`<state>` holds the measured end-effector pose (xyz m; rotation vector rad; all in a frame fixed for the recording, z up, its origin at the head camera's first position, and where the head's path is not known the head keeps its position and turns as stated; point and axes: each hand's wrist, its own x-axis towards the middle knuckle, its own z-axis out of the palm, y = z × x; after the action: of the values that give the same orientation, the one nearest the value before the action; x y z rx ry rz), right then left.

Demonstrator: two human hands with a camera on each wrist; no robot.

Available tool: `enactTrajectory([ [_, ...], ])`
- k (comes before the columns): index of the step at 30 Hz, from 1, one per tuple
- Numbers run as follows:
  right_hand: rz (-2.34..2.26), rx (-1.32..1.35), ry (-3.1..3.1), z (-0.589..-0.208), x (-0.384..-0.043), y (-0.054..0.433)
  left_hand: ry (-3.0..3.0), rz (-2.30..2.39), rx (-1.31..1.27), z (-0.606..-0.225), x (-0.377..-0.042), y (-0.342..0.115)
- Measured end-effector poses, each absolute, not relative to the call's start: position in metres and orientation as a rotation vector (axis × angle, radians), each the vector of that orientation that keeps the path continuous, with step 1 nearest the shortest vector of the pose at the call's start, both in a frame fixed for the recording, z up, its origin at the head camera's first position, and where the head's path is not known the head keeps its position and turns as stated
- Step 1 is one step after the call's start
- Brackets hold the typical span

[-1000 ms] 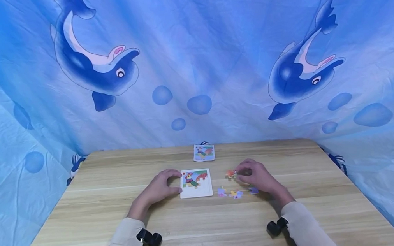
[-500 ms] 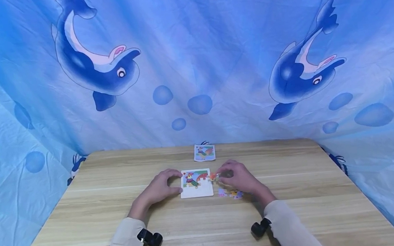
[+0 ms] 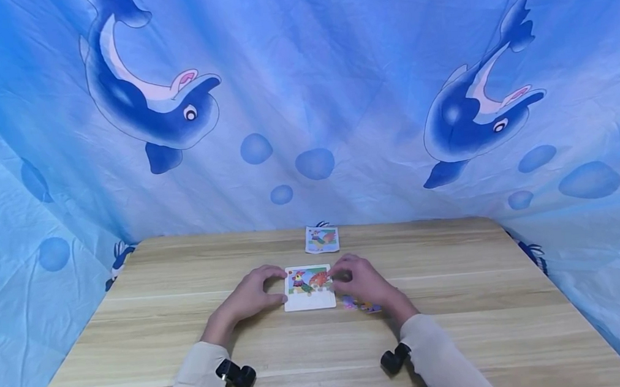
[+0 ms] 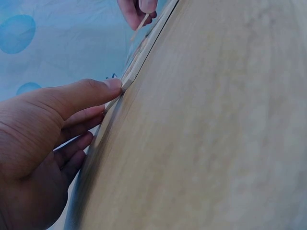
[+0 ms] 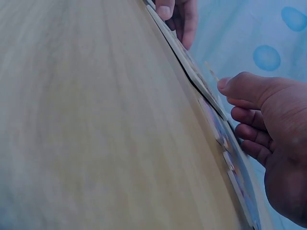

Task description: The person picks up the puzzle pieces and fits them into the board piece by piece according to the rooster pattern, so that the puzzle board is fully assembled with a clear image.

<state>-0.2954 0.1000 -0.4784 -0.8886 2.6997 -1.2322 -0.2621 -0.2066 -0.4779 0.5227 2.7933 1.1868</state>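
A square white puzzle board [image 3: 310, 303] lies on the table with a partly assembled rooster picture along its upper part. My left hand [image 3: 249, 294] holds its left edge, thumb at the near corner and fingers farther up. In the left wrist view the thumb [image 4: 112, 84] presses on the board's rim. My right hand [image 3: 366, 282] pinches a puzzle piece [image 5: 211, 71] between thumb and fingers over the board's right side. That piece is tilted and stands above the board in the right wrist view. The right fingers partly cover the board's right edge.
Loose puzzle pieces [image 3: 349, 302] lie right of the board, partly under the right hand and wrist. A rooster picture card [image 3: 321, 240] rests farther back on the wooden table [image 3: 325, 364]. A blue dolphin-print cloth [image 3: 356, 91] hangs behind the table.
My right hand has carried the puzzle piece leftward from right of the board to over its right side. The left hand has stayed at the board's left edge.
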Motion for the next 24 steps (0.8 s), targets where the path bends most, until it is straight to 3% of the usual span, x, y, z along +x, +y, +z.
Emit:
enactTrajectory([
  [24, -1.175, -0.896, 2.706, -0.4817, -0.2953, 0.0942, 2.785, 1.180, 0.502, -0.4770, -0.2625, -0.2064],
])
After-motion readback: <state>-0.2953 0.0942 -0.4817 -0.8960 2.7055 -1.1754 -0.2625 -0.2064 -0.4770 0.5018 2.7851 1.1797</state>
